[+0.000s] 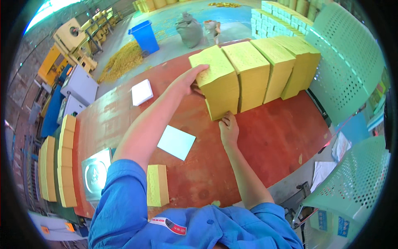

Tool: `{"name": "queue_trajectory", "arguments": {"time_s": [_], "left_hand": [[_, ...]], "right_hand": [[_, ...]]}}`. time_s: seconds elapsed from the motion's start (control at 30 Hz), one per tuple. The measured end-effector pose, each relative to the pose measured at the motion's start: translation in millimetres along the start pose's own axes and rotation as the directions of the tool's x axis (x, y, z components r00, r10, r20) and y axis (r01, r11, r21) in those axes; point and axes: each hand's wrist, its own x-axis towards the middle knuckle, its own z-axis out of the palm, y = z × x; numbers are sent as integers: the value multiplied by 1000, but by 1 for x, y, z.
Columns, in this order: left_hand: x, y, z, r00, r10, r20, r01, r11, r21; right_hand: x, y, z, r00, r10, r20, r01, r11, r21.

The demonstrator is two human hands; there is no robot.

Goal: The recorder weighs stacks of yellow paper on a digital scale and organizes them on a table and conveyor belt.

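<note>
Tall stacks of yellow paper stand in a row on the red-brown table (273, 145), along its far right side. Both my hands are at the nearest-left stack of yellow paper (222, 95). My left hand (192, 79) grips its left side, thumb over the top edge and fingers lower down, partly hidden. At the lower front edge, my right hand (229, 128) has its fingers curled against the sheets. The neighbouring stack (253, 85) stands close beside it. Below my left forearm lies a pale sheet (177, 142); a small yellow block of paper (157, 186) sits near my body.
A green perforated panel (340, 58) rises at the table's right end. A white paper pile (142, 92) lies on the far left part. A shiny metal plate (95, 172) and yellow stacks (66, 166) are at left. Beyond stand a blue bin (145, 38) and grey sack (189, 31).
</note>
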Motion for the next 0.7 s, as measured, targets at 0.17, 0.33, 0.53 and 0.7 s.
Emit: {"name": "queue_trajectory", "arguments": {"time_s": [0.17, 0.33, 0.53, 0.7], "left_hand": [[5, -6, -8, 983, -139, -120, 130, 988, -78], [-12, -21, 20, 688, 604, -404, -502, 797, 337], [-241, -81, -27, 752, 658, 30, -434, 461, 774], [-489, -179, -204, 791, 275, -546, 58, 855, 516]], "right_hand": [[-4, 5, 6, 991, -86, 106, 86, 996, 1], [7, 3, -8, 976, -35, 217, 5, 990, 140], [13, 16, -30, 971, 60, 232, -94, 986, 140], [-46, -66, 3, 977, -23, 212, 8, 997, 73]]}}
